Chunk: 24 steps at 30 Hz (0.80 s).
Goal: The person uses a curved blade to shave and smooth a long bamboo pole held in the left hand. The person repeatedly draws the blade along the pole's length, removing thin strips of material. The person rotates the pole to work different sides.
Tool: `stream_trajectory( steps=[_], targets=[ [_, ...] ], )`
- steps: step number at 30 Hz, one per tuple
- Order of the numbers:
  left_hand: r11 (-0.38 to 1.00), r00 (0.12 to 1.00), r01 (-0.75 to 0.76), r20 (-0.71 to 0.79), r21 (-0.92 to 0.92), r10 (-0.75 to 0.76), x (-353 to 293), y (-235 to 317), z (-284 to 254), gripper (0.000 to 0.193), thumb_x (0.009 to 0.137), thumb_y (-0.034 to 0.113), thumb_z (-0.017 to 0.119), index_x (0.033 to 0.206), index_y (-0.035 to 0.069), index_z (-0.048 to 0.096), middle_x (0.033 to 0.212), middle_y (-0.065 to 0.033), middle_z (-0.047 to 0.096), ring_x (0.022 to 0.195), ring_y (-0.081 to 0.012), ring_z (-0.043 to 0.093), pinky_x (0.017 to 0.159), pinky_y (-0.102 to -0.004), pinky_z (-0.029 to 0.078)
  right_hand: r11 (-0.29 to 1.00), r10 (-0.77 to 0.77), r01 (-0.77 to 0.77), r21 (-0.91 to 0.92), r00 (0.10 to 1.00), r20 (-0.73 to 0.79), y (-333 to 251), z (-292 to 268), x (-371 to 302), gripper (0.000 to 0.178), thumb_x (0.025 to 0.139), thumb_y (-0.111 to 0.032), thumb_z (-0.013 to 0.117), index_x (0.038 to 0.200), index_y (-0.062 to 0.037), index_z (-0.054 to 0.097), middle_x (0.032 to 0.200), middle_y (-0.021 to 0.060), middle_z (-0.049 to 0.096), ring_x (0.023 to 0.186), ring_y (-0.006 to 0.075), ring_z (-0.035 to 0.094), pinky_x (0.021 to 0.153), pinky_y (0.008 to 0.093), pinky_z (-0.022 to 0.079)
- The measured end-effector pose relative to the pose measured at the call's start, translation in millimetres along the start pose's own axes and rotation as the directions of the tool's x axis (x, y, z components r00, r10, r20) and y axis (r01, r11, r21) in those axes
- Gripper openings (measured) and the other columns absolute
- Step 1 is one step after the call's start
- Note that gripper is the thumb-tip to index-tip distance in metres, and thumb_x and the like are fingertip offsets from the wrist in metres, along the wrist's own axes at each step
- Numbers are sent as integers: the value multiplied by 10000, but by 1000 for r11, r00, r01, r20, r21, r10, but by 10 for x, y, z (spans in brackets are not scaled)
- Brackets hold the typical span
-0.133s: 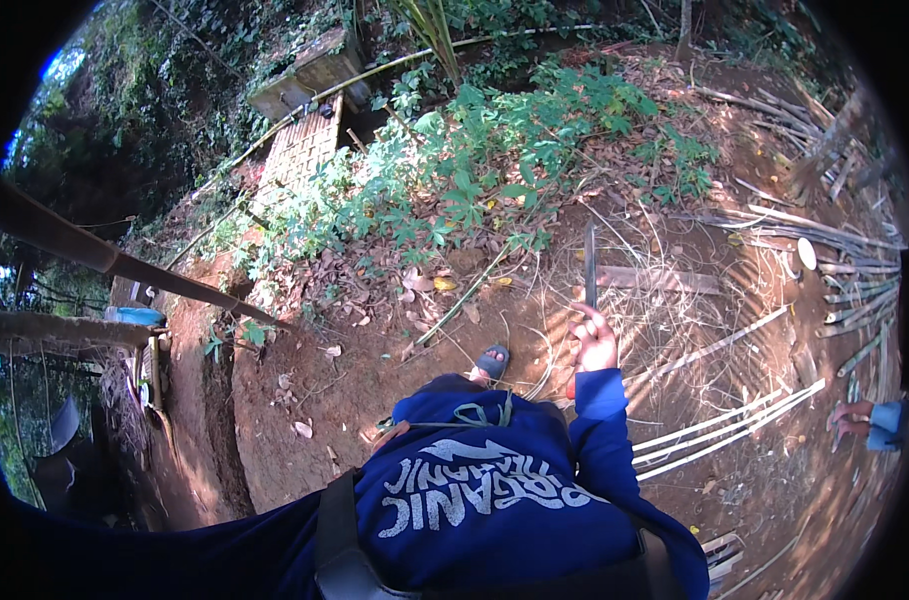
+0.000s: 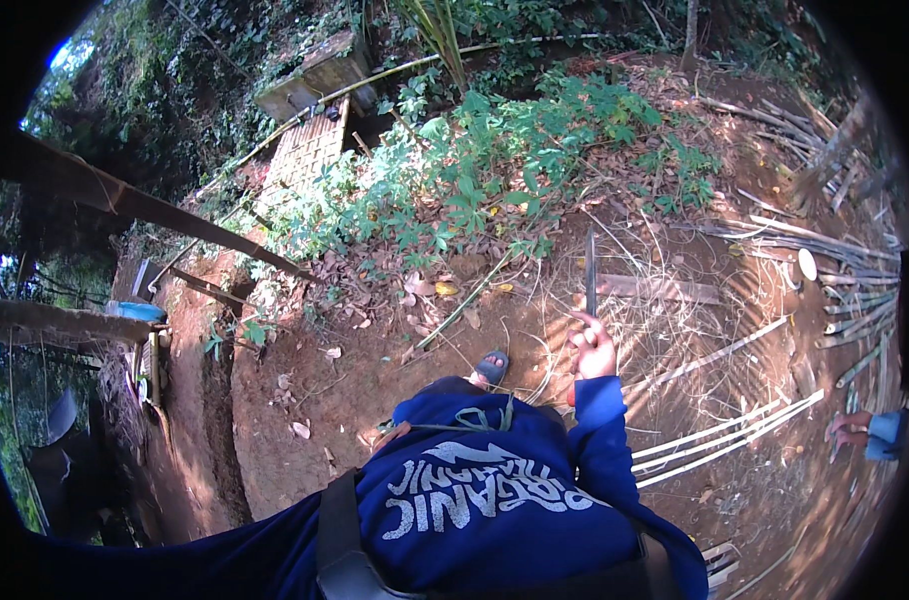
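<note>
My right hand point(image 2: 593, 352) is closed around a long-bladed knife point(image 2: 591, 265), held out in front of my right side. Its dark, narrow blade points away from me, and a bit of red, apparently the handle end, shows below the fingers. My left arm in its blue sleeve point(image 2: 205, 545) reaches out to the left into shadow; the left hand itself does not show. Beyond the blade lies a flat weathered board point(image 2: 660, 289) on the ground, among thin, pale shavings point(image 2: 635, 325).
Pale split strips point(image 2: 730, 437) lie right of me, with a heap of cut poles point(image 2: 860, 295) farther off. Another person's legs point(image 2: 870, 435) show at the right rim. Leafy plants point(image 2: 465, 195) grow ahead. A dark beam point(image 2: 195, 228) slants in from the left, near a dug edge point(image 2: 220, 440).
The view has shifted slightly, and the dark beam on the left sits differently in it. My right hand stays on the knife, almost in the same place.
</note>
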<state>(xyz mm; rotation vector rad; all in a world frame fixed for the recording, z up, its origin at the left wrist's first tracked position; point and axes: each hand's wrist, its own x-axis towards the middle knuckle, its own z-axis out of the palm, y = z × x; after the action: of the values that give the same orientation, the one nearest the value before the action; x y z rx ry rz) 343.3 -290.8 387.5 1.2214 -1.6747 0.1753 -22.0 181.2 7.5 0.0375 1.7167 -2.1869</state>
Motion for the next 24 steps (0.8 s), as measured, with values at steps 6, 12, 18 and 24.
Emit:
stream_trajectory(
  steps=[6, 12, 18, 24],
  targets=[
    [963, 963, 266, -23, -43, -268, -917, -681, -177, 489, 896, 398, 591, 1000, -79, 554, 780, -150, 587, 717, -236, 563, 674, -344, 470, 981, 158, -152, -117, 986, 46, -206, -149, -77, 344, 832, 15, 583, 1140, -131, 625, 597, -72, 358, 413, 35, 329, 353, 228, 271],
    [910, 916, 386, -54, -153, -397, -1280, -828, -115, 496, 896, 397, 588, 997, -87, 547, 784, -153, 583, 719, -239, 560, 676, -347, 471, 978, 106, -93, -187, 993, 59, -265, -291, -15, 404, 798, 38, 529, 1151, -135, 621, 636, -14, 510, 433, 43, 382, 376, 209, 299],
    [869, 904, 344, -126, -355, -410, -979, -434, 269, 503, 896, 396, 586, 994, -96, 540, 788, -156, 579, 721, -242, 557, 678, -350, 471, 925, -45, 64, -375, 997, 58, -340, -272, -38, 336, 792, -90, 643, 1127, -118, 631, 617, -55, 431, 497, 53, 364, 448, 238, 307],
    [700, 900, 104, -232, -707, -368, -60, 747, 1045, 510, 896, 394, 584, 991, -104, 534, 793, -158, 576, 722, -245, 554, 679, -352, 472, 952, 5, -5, -307, 1000, -2, -488, -221, -358, 289, 836, -97, 639, 1123, -88, 618, 597, -77, 378, 536, 42, 358, 484, 234, 284]
  ],
)
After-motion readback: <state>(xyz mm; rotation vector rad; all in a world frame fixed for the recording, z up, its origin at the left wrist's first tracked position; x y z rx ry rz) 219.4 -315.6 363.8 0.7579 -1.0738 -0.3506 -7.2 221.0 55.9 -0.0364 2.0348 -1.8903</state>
